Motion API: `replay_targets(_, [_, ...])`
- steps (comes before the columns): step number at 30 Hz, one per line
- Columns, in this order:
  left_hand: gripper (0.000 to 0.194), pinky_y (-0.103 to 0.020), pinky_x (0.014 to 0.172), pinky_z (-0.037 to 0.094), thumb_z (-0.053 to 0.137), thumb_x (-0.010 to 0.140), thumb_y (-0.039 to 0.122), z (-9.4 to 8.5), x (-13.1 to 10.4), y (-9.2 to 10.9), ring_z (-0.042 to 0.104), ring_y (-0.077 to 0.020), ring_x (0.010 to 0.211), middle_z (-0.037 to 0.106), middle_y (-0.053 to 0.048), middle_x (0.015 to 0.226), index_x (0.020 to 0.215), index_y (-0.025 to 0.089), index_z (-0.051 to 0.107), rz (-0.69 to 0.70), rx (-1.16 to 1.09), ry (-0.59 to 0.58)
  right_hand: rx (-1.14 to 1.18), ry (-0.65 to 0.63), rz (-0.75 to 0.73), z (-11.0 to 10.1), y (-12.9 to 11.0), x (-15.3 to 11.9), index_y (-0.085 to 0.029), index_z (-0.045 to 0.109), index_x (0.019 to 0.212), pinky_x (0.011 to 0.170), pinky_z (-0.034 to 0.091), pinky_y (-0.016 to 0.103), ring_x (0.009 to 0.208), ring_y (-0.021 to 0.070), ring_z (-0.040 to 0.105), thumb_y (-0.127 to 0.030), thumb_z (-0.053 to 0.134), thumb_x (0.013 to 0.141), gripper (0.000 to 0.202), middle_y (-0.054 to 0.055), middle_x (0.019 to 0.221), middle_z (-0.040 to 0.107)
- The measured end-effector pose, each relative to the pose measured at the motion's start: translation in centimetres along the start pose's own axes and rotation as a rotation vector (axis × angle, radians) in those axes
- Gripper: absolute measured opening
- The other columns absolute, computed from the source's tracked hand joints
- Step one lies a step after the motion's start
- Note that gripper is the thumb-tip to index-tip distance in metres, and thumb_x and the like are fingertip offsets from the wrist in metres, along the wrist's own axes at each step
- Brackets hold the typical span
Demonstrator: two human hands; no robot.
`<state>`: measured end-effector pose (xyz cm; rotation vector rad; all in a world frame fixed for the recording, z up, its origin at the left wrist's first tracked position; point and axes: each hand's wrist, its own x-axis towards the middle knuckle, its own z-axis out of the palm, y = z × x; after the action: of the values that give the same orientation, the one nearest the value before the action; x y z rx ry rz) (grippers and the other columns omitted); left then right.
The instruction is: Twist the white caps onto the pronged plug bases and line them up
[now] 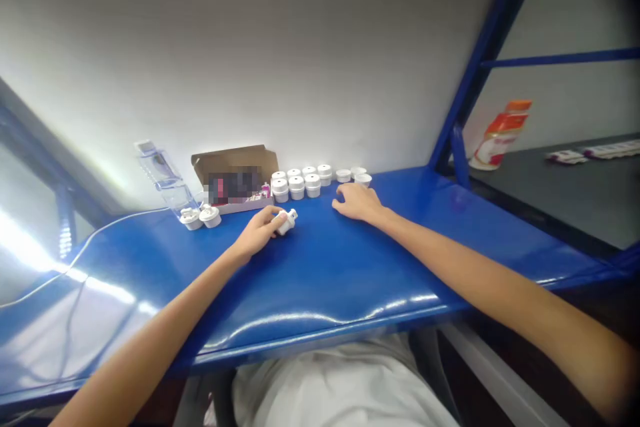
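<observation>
My left hand (261, 229) grips a white plastic fitting (287, 222) above the blue table. The fitting is tilted, with a small knob-like end pointing up and right. My right hand (358, 202) is just in front of the shallow white cups (363, 180), palm down, fingers curved and thumb apart. Nothing shows between its fingers. Several round white lidded parts (297, 187) stand in two rows between and behind my hands. Two similar white fittings (210, 216) with raised tops sit at the left.
An open cardboard box (235, 159) with small packets inside stands behind my left hand, partly blurred. Beside it leans a clear plastic holder (163, 173). A white cable (95, 233) runs left. Blue frame posts (463, 93) and a red-and-white pouch (500, 140) are at the right.
</observation>
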<state>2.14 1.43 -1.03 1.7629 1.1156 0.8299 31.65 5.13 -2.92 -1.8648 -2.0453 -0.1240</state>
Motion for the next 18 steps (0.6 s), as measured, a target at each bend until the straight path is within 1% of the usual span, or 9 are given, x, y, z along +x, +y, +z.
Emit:
replay_targets(3, [0.053,-0.029,0.069,0.044,0.063,0.085,0.065,0.1,0.0,-0.1,0.062,-0.0191,0.079,0.071,-0.005,0.089,0.112,0.019,0.066,0.013,0.01,0.002,0.04,-0.012,0.005,0.3,0.2,0.1,-0.022,0.071,0.107,0.083,0.055,0.045,0.106,0.0353,0.067,-0.043,0.057,0.09,0.031,0.013,0.119,0.072])
replay_targets(6, [0.053,-0.029,0.069,0.044,0.065,0.084,0.064,0.2,-0.1,0.0,0.063,-0.0194,0.079,0.072,-0.005,0.089,0.11,0.019,0.066,0.018,0.007,0.012,0.072,0.003,0.008,0.6,0.4,0.3,-0.021,0.068,0.113,0.087,0.055,0.045,0.111,0.035,0.065,-0.044,0.057,0.089,0.034,0.014,0.126,0.069])
replay_targets(9, [0.05,-0.029,0.068,0.045,0.069,0.081,0.061,0.3,-0.2,0.3,0.064,-0.0203,0.079,0.072,-0.005,0.09,0.108,0.019,0.062,0.012,-0.019,0.013,0.108,0.018,0.016,0.9,0.8,0.5,-0.019,0.065,0.118,0.09,0.054,0.045,0.114,0.0351,0.063,-0.044,0.058,0.088,0.039,0.015,0.131,0.065])
replay_targets(11, [0.048,-0.03,0.069,0.046,0.074,0.078,0.058,0.2,-0.3,0.5,0.066,-0.0209,0.08,0.072,-0.005,0.09,0.102,0.02,0.058,0.034,0.014,0.022,0.141,0.016,0.002,1.1,1.2,0.6,-0.018,0.063,0.119,0.092,0.054,0.044,0.115,0.0341,0.063,-0.044,0.059,0.088,0.041,0.015,0.133,0.064])
replay_targets(13, [0.044,-0.031,0.07,0.046,0.078,0.074,0.053,-0.2,-0.4,0.6,0.066,-0.0216,0.079,0.071,-0.004,0.087,0.094,0.021,0.056,0.096,0.161,0.047,0.186,0.017,-0.039,1.3,1.4,0.7,-0.018,0.062,0.121,0.093,0.054,0.043,0.114,0.0318,0.064,-0.041,0.058,0.087,0.041,0.014,0.137,0.061])
replay_targets(15, [0.039,-0.031,0.07,0.045,0.078,0.074,0.05,-0.7,-0.5,0.8,0.066,-0.0225,0.078,0.07,-0.003,0.084,0.088,0.022,0.055,0.179,0.365,0.07,0.234,0.039,-0.113,1.5,1.3,0.7,-0.018,0.059,0.125,0.098,0.053,0.043,0.116,0.0297,0.063,-0.038,0.057,0.087,0.043,0.014,0.145,0.055])
replay_targets(16, [0.038,-0.032,0.07,0.045,0.077,0.074,0.049,-0.9,-0.5,0.8,0.066,-0.023,0.077,0.069,-0.003,0.084,0.088,0.022,0.055,0.206,0.456,0.081,0.249,0.059,-0.158,1.6,1.2,0.8,-0.018,0.058,0.129,0.102,0.051,0.043,0.12,0.0295,0.062,-0.036,0.057,0.087,0.046,0.014,0.15,0.05])
replay_targets(18, [0.036,-0.032,0.068,0.044,0.076,0.075,0.048,-1.4,-0.6,0.8,0.066,-0.0245,0.076,0.07,-0.004,0.087,0.093,0.023,0.056,0.221,0.579,0.112,0.243,0.106,-0.233,1.8,0.8,1.3,-0.017,0.052,0.138,0.11,0.045,0.045,0.133,0.0315,0.053,-0.033,0.057,0.086,0.054,0.016,0.159,0.039])
